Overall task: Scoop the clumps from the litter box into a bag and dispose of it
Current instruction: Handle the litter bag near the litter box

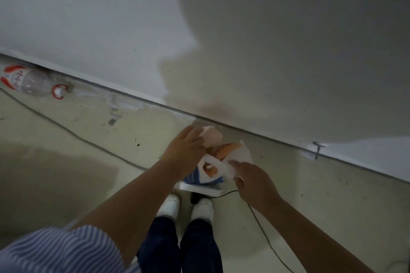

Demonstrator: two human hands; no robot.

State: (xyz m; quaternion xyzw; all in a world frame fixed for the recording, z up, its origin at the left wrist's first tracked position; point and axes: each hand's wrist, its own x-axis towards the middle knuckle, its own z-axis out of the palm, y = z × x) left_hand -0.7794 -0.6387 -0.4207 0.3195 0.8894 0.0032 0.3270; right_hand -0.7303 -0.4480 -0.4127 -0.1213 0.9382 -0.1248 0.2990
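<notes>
A white plastic bag [218,163] with orange and blue print is held over the floor [88,131], just in front of a pair of white shoes [170,205] and close to the base of the wall [244,40]. One handle of the bag, at its 11 o'clock side, is pinched by the fingers [200,137] of the left hand [184,150]. The other handle is touched at the bag's 4 o'clock side by the right hand [250,182], whose forefinger is stretched out along the plastic while the remaining fingers are curled; whether the plastic is actually gripped there cannot be told. The print on the bag is too blurred to be read. An empty clear plastic bottle [33,82] with a red-and-white label is laid on its side at 10 o'clock, well apart from the bag, against the wall; its lettering cannot be made out. A thin black cable [261,226] is trailed across the floor beneath the right forearm. A blue-striped sleeve [55,250] is seen at 7 o'clock.
</notes>
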